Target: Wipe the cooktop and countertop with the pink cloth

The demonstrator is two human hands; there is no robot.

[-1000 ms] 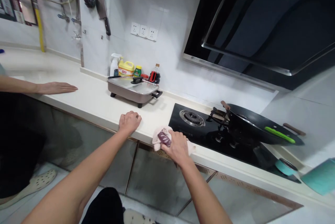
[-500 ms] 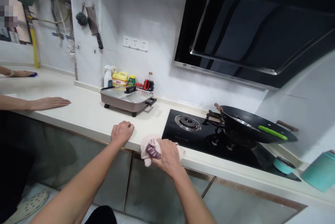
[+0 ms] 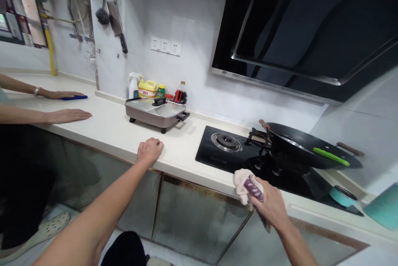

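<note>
My right hand (image 3: 270,200) grips a crumpled pale pink cloth (image 3: 244,181) with a purple patch on it. The cloth lies against the counter's front edge, just below the black gas hob (image 3: 217,148), and part of it hangs down beneath my fingers. On the white countertop (image 3: 183,150), my left hand (image 3: 150,151) rests near the front edge with its fingers curled in. Behind that hand stands a brown electric pan (image 3: 152,113) with a glass lid.
A wok (image 3: 298,150) with a green-handled utensil sits on the right burner. Turquoise containers (image 3: 342,196) stand at the right end. Bottles (image 3: 147,88) line the wall. At left, another person's hands (image 3: 70,115) lie on the counter, one on a blue cloth (image 3: 74,97).
My right hand has moved right along the counter's front edge with the cloth. The other person's far hand has slid right with the blue cloth. My left hand stays on the counter.
</note>
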